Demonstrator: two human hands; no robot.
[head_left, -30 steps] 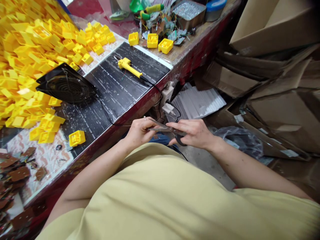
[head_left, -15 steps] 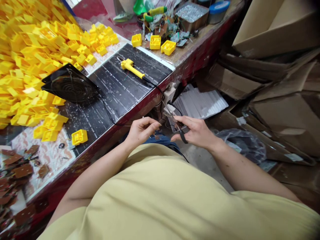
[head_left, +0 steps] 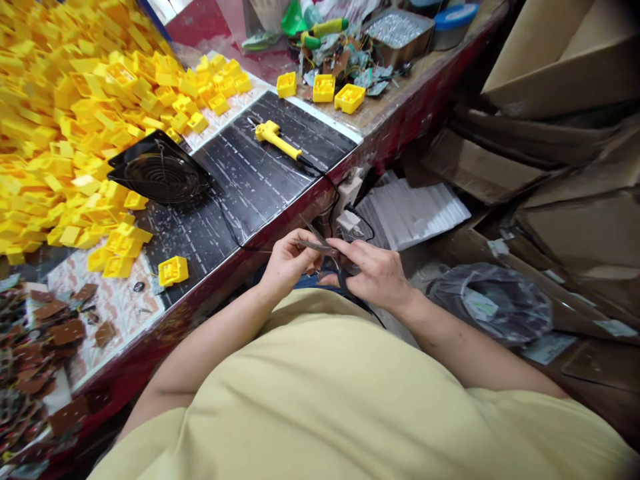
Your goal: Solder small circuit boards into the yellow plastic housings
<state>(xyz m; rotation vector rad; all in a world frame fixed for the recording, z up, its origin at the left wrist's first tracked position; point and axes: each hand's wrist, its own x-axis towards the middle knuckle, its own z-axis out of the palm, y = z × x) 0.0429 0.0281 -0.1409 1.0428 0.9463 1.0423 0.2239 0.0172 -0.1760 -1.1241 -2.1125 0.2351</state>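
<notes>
My right hand (head_left: 379, 275) holds a pair of scissors (head_left: 343, 279) by its black handles, with the metal blades spread apart. The blades reach over the fingertips of my left hand (head_left: 286, 268), which are pinched together in front of my body. Whatever lies between those fingertips is too small and too covered to name. Both hands are just off the table's front edge, above my lap. On the black mat (head_left: 235, 193) beyond them lies a yellow-handled soldering tool (head_left: 280, 140) with a black cord.
A large heap of yellow plastic housings (head_left: 65, 127) covers the table's left. A black fan (head_left: 160, 170) stands beside it, with a single yellow housing (head_left: 173, 271) nearer me. Brown circuit boards (head_left: 67, 332) lie lower left. Cardboard boxes (head_left: 575, 227) and a plastic-lined bin (head_left: 493, 303) are right.
My right hand has moved left, bringing the scissor blades to my left fingertips. The left hand keeps its pinch. The whole view has shifted slightly.
</notes>
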